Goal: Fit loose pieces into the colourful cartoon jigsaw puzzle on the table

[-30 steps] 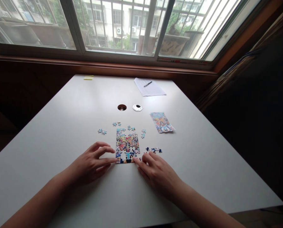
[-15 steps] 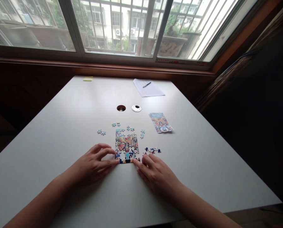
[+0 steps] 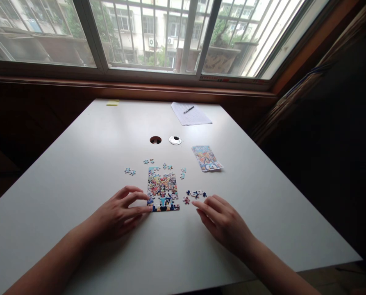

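Here, a white tabletop (image 3: 78, 172) is being lit by a wide window (image 3: 139, 37) behind it. The left hand (image 3: 118, 215) is being rested flat beside the puzzle (image 3: 162, 191), its fingers (image 3: 141, 209) spread loosely and empty, with the fingertips being pressed against the puzzle's lower left corner. The right hand (image 3: 224, 223) is being held just right of the puzzle, fingers stretched out and holding nothing, the tips being kept close to a small cluster of loose pieces (image 3: 195, 194). The partly built puzzle is lying near the middle of the tabletop, between the two hands. Farther back, a sheet of paper (image 3: 191, 114) is being weighed by a pen (image 3: 189, 109); a picture card (image 3: 206, 158) is lying to the right, and more stray pieces (image 3: 130, 171) are being left above the puzzle.
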Demonstrator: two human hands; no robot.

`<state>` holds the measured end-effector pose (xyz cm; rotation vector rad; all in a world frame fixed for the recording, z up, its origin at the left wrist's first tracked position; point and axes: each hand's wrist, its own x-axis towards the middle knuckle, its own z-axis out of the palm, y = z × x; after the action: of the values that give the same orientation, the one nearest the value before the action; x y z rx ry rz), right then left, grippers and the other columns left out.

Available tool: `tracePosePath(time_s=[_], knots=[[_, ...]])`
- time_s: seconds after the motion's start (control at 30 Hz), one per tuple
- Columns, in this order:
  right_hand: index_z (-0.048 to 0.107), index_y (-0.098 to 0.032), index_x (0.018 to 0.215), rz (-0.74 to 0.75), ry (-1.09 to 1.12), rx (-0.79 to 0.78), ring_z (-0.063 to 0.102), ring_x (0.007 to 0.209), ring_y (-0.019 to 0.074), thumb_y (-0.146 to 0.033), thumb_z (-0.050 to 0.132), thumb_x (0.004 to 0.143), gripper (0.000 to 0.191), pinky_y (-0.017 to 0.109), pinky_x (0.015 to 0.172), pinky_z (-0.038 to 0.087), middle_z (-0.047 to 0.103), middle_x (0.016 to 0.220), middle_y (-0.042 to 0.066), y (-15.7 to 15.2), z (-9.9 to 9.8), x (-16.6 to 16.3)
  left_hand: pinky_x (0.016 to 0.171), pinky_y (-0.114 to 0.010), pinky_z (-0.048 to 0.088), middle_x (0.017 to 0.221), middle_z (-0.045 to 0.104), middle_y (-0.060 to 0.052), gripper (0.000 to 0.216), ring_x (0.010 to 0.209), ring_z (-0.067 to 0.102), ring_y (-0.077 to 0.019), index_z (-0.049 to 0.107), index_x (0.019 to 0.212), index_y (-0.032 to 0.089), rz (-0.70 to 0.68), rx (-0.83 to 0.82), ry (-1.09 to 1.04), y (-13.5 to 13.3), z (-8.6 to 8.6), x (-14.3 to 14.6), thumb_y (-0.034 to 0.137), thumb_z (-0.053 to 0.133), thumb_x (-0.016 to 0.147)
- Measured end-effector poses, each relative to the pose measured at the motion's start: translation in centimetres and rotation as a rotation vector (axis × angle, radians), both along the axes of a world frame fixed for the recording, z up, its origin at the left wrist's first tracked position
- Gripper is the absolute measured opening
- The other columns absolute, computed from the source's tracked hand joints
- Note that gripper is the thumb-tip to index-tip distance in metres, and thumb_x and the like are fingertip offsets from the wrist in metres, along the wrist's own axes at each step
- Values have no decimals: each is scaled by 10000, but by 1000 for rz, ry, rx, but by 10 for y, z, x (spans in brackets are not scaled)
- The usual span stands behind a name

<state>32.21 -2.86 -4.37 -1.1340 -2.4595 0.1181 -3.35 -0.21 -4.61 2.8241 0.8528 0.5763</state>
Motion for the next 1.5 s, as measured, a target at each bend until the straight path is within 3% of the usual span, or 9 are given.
tracePosePath(time_s=[0.13,0.37,0.67,1.07,1.37,1.5], knots=[[641,-200,1249,-32,-22,-39,555,853,226,-182,515,994,285,378,763,494,617,914,82,12,3,7,994,-398,504,1260,614,-68,391,1200,500,-253,635,1265,297,2,-2,-3,-1,0,1,131,607,912],[686,-236,1205,-11,-69,-101,563,878,227,-205,568,974,262,367,758,503,636,949,88,28,2,-8,992,-398,505,1238,626,-70,390,1193,504,-256,633,1262,288,-10,5,-5,-1,0,1,135,627,904],[724,-241,1075,-5,12,-218,552,907,218,-192,576,975,185,357,803,487,640,958,68,35,1,-15,999,-401,501,1240,626,-68,403,1200,496,-255,622,1279,288,-17,1,-3,-2,-3,1,138,625,905],[638,-203,966,-137,-9,-281,534,967,244,-155,628,937,57,401,851,478,626,1011,70,31,-7,-21,984,-388,509,1214,647,-51,369,1184,513,-243,631,1255,279,-21,38,-1,-4,-4,8,133,618,917],[628,-211,932,-91,169,-312,569,943,226,-94,591,926,123,372,839,477,675,966,50,29,-4,-25,999,-385,499,1260,648,-49,349,1211,514,-242,628,1262,251,-29,48,-2,-5,-5,11,143,603,931],[671,-228,911,-145,267,-391,604,886,197,-195,613,944,75,329,787,484,696,909,25,34,4,-31,1035,-390,480,1287,651,-42,344,1248,510,-235,613,1284,235,-57,65,7,-5,-4,14,152,585,952]])
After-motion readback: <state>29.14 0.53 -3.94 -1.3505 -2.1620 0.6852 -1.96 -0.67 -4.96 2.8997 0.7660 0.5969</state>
